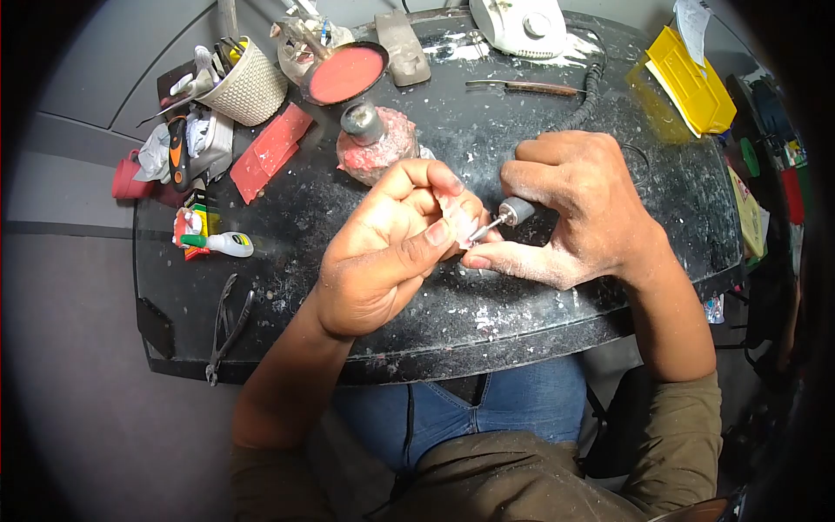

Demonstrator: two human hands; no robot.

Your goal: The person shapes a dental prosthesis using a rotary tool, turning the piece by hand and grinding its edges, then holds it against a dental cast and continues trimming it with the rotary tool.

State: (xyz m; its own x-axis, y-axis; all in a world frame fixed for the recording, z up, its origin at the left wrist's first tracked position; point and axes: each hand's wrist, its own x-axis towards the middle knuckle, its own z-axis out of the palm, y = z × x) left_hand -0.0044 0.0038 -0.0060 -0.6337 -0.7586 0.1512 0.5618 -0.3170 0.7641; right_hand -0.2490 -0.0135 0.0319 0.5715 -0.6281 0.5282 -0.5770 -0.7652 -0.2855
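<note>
My left hand (370, 257) is closed, pinching a small pinkish-white dental piece (465, 230) between thumb and fingers. Its exact shape is partly hidden by the fingers. My right hand (591, 204) grips a rotary grinding handpiece (518, 210) with a grey nose. The handpiece's thin metal bur points left and meets the piece, or comes very close to it. My right thumb reaches under the bur towards the left fingertips. Pale dust coats the fingers of both hands.
Behind my left hand stands a wax-crusted burner (378, 143), beside a pan of pink wax (346, 75). Pliers (226, 331), a glue bottle (230, 244), pink sheets (271, 154) and a woven basket (250, 87) are leftward. A white control unit (520, 28) and yellow tray (696, 83) stand behind.
</note>
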